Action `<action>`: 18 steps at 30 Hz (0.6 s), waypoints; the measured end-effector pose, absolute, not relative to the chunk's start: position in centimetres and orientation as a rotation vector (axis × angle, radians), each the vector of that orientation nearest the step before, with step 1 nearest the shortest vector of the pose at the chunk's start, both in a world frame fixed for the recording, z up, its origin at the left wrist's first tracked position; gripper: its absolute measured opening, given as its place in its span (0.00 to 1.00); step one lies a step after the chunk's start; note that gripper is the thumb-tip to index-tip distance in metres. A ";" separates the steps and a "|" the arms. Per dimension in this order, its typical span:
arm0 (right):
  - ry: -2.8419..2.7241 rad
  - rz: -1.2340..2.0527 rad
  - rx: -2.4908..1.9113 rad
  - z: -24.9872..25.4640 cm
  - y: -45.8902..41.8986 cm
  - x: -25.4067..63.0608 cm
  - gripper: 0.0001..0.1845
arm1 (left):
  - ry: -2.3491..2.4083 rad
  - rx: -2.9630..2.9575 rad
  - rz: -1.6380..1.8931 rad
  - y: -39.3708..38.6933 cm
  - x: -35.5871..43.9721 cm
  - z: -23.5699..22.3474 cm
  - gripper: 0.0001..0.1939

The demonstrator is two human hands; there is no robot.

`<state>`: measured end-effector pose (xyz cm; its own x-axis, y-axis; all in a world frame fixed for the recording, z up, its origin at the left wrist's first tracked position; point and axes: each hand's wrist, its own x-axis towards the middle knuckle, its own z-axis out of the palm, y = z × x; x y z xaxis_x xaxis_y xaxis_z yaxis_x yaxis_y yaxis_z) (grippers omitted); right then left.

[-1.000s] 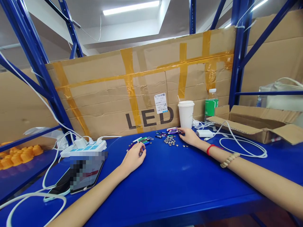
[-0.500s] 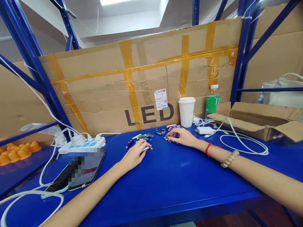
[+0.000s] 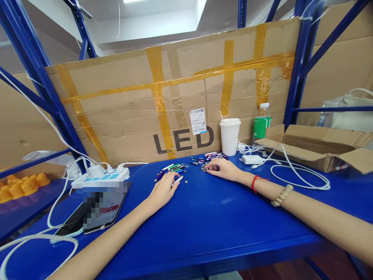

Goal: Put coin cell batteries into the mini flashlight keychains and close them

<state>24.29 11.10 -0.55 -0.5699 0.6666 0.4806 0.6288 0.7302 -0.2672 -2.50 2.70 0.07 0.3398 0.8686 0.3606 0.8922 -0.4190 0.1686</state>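
Observation:
My left hand (image 3: 163,189) rests low over the blue tabletop, closed with a slim silver metal tube (image 3: 177,181) between thumb and fingers. Just right of that tube lies a small round metal piece (image 3: 186,181). Beyond the hand is a group of slim coloured tubes (image 3: 175,168), green, purple, blue and silver. My right hand (image 3: 224,169) reaches down with curled fingers into a heap of small shiny metal parts (image 3: 203,168); what its fingertips pinch is hidden. Behind it lies a second pile of coloured metal tubes (image 3: 211,156).
A white lidded cup (image 3: 230,136) with a straw and a green-labelled bottle (image 3: 261,126) stand behind my right hand. An opened cardboard box (image 3: 314,149), a white charger (image 3: 253,160) and cables lie right. Left are a power strip (image 3: 101,178) and a tablet-like device (image 3: 109,212). A cardboard panel (image 3: 131,116) closes the back.
My left hand has drawn slightly left with the silver tube, and the small round piece now shows apart from it. My right hand stays at the metal parts, its fingers shifted a little.

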 end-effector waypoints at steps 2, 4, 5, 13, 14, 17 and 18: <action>-2.348 0.049 -1.014 -0.6 11.1 24.2 0.10 | -1.674 -2.511 -0.614 2.7 -2.5 0.0 0.14; -2.313 0.001 -1.067 -0.6 11.1 24.3 0.10 | -1.680 -2.500 -0.619 2.7 -2.4 0.0 0.15; -2.294 -0.022 -1.094 -0.7 11.1 24.3 0.10 | -1.680 -2.493 -0.626 2.7 -2.4 -0.1 0.15; -2.277 -0.083 -1.161 -0.6 11.2 24.4 0.10 | -1.686 -2.439 -0.683 2.9 -2.6 -0.3 0.14; -2.279 -0.084 -1.160 -0.6 11.1 24.4 0.10 | -1.685 -2.437 -0.695 2.9 -2.6 -0.4 0.14; -2.274 -0.079 -1.154 -0.6 11.0 24.3 0.11 | -1.688 -2.433 -0.729 2.9 -2.6 -0.4 0.11; -2.272 -0.075 -1.150 -0.6 11.0 24.3 0.11 | -1.691 -2.430 -0.736 2.9 -2.6 -0.4 0.11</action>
